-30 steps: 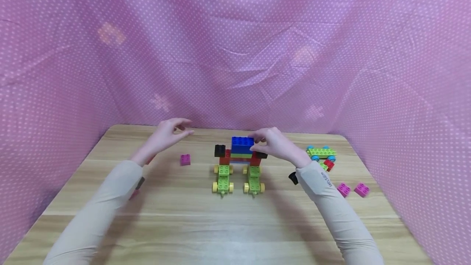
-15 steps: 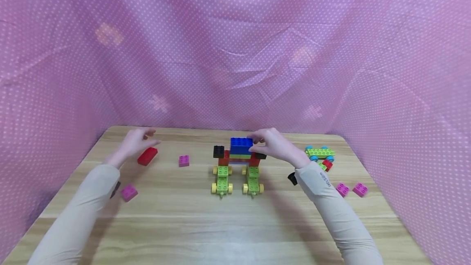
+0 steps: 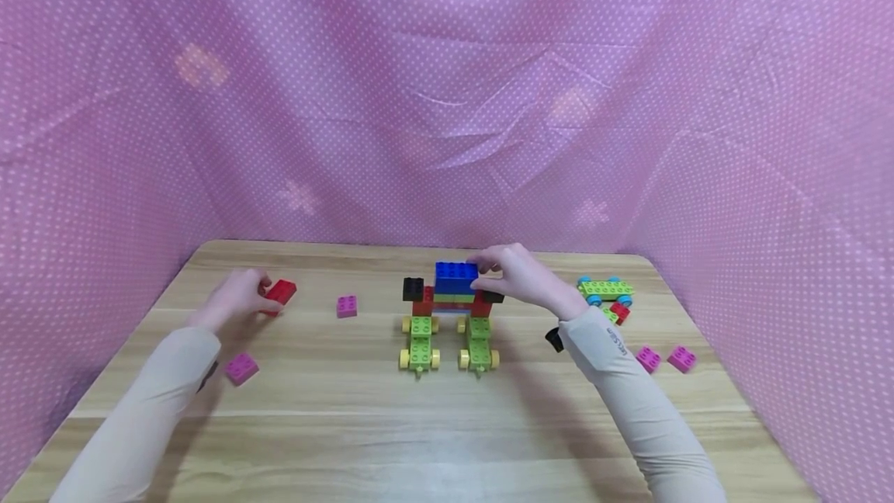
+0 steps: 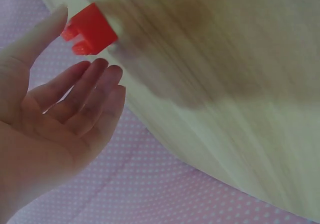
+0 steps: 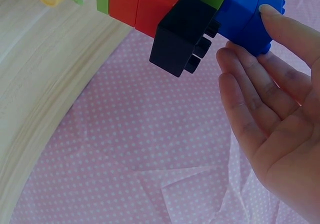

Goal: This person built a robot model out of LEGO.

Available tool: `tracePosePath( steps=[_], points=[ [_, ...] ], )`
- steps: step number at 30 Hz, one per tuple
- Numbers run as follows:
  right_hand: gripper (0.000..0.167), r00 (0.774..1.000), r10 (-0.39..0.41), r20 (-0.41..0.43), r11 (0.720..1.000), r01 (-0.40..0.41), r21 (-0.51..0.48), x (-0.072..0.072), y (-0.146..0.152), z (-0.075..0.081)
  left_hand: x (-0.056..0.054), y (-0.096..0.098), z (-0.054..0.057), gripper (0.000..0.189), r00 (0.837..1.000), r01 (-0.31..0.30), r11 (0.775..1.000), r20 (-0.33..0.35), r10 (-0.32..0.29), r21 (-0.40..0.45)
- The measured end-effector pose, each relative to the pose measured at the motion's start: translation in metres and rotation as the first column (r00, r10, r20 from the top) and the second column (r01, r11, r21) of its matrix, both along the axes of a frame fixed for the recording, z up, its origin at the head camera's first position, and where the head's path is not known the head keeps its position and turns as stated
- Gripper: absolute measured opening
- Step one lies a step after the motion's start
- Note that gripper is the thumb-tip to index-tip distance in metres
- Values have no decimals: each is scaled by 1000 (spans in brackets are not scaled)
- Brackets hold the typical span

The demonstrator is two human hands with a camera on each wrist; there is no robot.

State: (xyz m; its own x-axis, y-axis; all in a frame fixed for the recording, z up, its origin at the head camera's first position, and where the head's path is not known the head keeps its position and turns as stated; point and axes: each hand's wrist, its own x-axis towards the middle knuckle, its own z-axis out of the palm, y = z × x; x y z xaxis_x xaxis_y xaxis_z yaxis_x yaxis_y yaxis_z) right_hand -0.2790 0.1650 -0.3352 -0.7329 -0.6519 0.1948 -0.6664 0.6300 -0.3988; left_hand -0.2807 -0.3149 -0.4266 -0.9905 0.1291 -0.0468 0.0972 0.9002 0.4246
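A red brick (image 3: pixel 282 293) lies at the left of the table, also seen in the left wrist view as a red brick (image 4: pixel 92 30). My left hand (image 3: pixel 233 297) is beside it, thumb and fingers parted around its near end; a small gap shows between fingers and brick. At the centre stands a built model of blocks, with red and black bricks over two green wheeled bases (image 3: pixel 421 348). My right hand (image 3: pixel 520 278) pinches the blue brick (image 3: pixel 455 276) on top, thumb (image 5: pixel 290 29) on one face and fingers on the other. A black brick (image 5: pixel 182 36) sticks out beside it.
Magenta bricks lie to the left (image 3: pixel 241 369), near the middle (image 3: pixel 347 307) and at the right (image 3: pixel 682 359). A green base with blue wheels (image 3: pixel 606 289) stands at the right beside a red brick (image 3: pixel 619 313). A black piece (image 3: pixel 554 340) lies by the right sleeve.
My left hand has moved left and then down to the red brick, which was partly hidden behind the arm at first. The right hand keeps its hold on the blue brick.
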Motion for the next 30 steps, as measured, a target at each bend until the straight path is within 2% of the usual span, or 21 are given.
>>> tracePosePath(
  steps=[3, 9, 14, 18, 23, 30],
  points=[
    [39, 1000, -1, 0, 1000, 1, -1, 0, 0, 0, 1, -2, -2, 51, 1000, 0, 1000, 20, -1, 23],
    [39, 1000, -4, 1, 1000, 4, -2, 0, 0, 0, 0, -5, -6, 47, 999, 33, 999, -9, -33, 11],
    [39, 1000, 1, -8, 1000, -1, -1, 0, 0, 0, 2, -8, -7, 45, 999, 36, 999, -31, -35, 17],
    [38, 1000, 1, -14, 1000, -1, 2, -1, 0, 0, 4, -10, -8, 39, 999, 24, 999, -23, -23, 46],
    [39, 1000, -1, -15, 1000, 1, 10, -1, 1, -1, 6, -8, -7, 34, 1000, 8, 995, -8, -8, 96],
    [39, 1000, 2, -4, 1000, -2, -7, -2, 2, -2, 10, -1, 1, 35, 1000, 2, 990, -10, -1, 141]
  ],
)
